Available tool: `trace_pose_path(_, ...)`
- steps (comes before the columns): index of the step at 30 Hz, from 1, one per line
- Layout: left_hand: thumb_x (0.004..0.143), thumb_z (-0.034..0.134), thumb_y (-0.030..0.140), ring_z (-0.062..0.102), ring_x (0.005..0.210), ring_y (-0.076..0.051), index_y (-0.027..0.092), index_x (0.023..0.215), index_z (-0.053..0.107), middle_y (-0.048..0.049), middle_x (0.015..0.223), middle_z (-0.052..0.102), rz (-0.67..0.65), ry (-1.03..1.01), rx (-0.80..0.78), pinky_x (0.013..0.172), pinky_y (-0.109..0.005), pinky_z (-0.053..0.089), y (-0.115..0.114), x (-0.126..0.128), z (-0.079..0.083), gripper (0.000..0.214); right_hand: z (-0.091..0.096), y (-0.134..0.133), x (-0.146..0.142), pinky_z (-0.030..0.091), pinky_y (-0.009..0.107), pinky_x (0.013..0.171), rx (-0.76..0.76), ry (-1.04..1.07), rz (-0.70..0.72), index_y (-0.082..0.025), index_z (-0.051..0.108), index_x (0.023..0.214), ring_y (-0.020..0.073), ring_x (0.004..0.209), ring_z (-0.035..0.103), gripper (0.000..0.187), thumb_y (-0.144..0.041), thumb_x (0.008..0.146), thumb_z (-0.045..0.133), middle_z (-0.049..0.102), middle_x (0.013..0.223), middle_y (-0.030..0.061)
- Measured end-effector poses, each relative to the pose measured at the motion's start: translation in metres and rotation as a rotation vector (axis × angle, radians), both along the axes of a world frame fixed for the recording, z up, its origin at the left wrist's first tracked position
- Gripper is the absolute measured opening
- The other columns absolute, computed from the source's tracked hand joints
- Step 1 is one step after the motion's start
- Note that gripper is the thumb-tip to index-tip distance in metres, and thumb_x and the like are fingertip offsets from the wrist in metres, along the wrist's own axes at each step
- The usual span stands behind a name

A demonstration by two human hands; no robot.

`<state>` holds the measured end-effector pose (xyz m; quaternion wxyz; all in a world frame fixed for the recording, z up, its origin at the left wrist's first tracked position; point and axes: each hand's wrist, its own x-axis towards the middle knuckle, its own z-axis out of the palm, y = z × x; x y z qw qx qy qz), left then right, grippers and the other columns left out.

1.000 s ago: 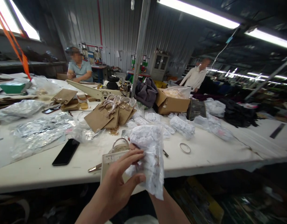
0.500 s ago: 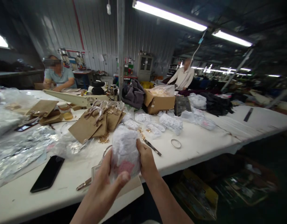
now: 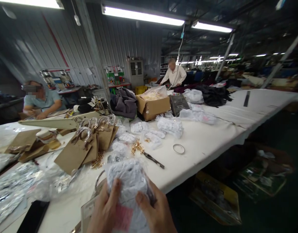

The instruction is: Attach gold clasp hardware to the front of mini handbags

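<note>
Between my two hands is a clear plastic bag packed with white paper-wrapped contents, a pink label showing low on it. My left hand grips its left side, thumb or finger pressed on the front. On the right side, my right hand holds it with the thumb across the front. What is inside the wrapping cannot be made out. Just beyond lie small gold metal fittings and a dark pointed tool, perhaps tweezers or snips. Brown handbag pieces with wrapped handles lean together at the left.
A black phone lies near the front left. A metal ring rests on the white table. Farther back are wrapped bundles and an open cardboard box. Two people work across the table. Crates stand below the right edge.
The bag has come lower and closer to me, with both hands still on it. My right thumb now lies over its front. The camera view has turned to the right.
</note>
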<state>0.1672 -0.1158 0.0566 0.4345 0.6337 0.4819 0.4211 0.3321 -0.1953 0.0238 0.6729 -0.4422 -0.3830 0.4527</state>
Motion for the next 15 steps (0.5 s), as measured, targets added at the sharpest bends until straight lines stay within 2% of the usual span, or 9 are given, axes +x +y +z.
trace_pose_path(2, 0.103, 0.06, 0.066, 0.066, 0.135, -0.038, 0.027, 0.137, 0.073, -0.0113, 0.138, 0.075, -0.128, 0.079, -0.054, 0.115, -0.053, 0.057, -0.002, 0.007, -0.005, 0.053, -0.011, -0.008, 0.016, 0.063, 0.048, 0.1, -0.039, -0.08, -0.102, -0.026, 0.075, 0.142, 0.0413, 0.117, 0.072, 0.061, -0.063, 0.093, 0.081, 0.078, 0.119, 0.0117)
trace_pose_path(5, 0.091, 0.079, 0.058, 0.065, 0.137, -0.042, 0.034, 0.155, 0.061, -0.0127, 0.157, 0.063, -0.37, 0.212, -0.011, 0.111, -0.058, 0.059, -0.009, 0.006, -0.021, 0.07, -0.012, -0.019, 0.058, 0.065, 0.046, 0.095, -0.058, -0.299, -0.278, -0.026, 0.08, 0.133, 0.0415, 0.11, 0.075, 0.051, -0.057, 0.093, 0.082, 0.079, 0.12, 0.0111)
trace_pose_path(7, 0.083, 0.088, 0.05, 0.065, 0.138, -0.044, 0.04, 0.155, 0.061, -0.0113, 0.158, 0.062, -0.475, 0.298, 0.041, 0.111, -0.061, 0.059, -0.015, 0.002, -0.028, 0.077, -0.007, -0.021, 0.093, 0.064, 0.043, 0.095, -0.075, -0.488, -0.399, -0.027, 0.081, 0.132, 0.0408, 0.112, 0.074, 0.05, -0.056, 0.092, 0.083, 0.08, 0.123, 0.0099)
trace_pose_path(9, 0.082, 0.09, 0.046, 0.065, 0.138, -0.043, 0.044, 0.148, 0.067, -0.0092, 0.155, 0.065, -0.499, 0.337, 0.077, 0.113, -0.062, 0.057, -0.017, -0.001, -0.024, 0.07, -0.002, -0.018, 0.13, 0.064, 0.039, 0.09, -0.12, -0.659, -0.455, -0.026, 0.083, 0.128, 0.0391, 0.107, 0.075, 0.049, -0.058, 0.091, 0.082, 0.081, 0.117, 0.0085)
trace_pose_path(12, 0.088, 0.085, 0.043, 0.075, 0.121, -0.037, 0.04, 0.135, 0.076, -0.0095, 0.141, 0.074, -0.434, 0.311, 0.081, 0.104, -0.053, 0.064, -0.006, 0.007, -0.005, 0.048, -0.004, -0.003, 0.172, 0.063, 0.038, 0.081, -0.198, -0.788, -0.371, -0.022, 0.087, 0.111, 0.0362, 0.094, 0.075, 0.042, -0.059, 0.091, 0.081, 0.082, 0.097, 0.0061)
trace_pose_path(15, 0.094, 0.078, 0.045, 0.079, 0.104, -0.033, 0.029, 0.126, 0.08, -0.0128, 0.121, 0.081, -0.424, 0.283, -0.007, 0.091, -0.044, 0.067, 0.016, 0.025, 0.009, 0.036, -0.012, 0.025, 0.19, 0.063, 0.045, 0.092, -0.177, -0.695, -0.169, -0.02, 0.088, 0.111, 0.0392, 0.103, 0.075, 0.039, -0.053, 0.09, 0.085, 0.082, 0.1, 0.0066)
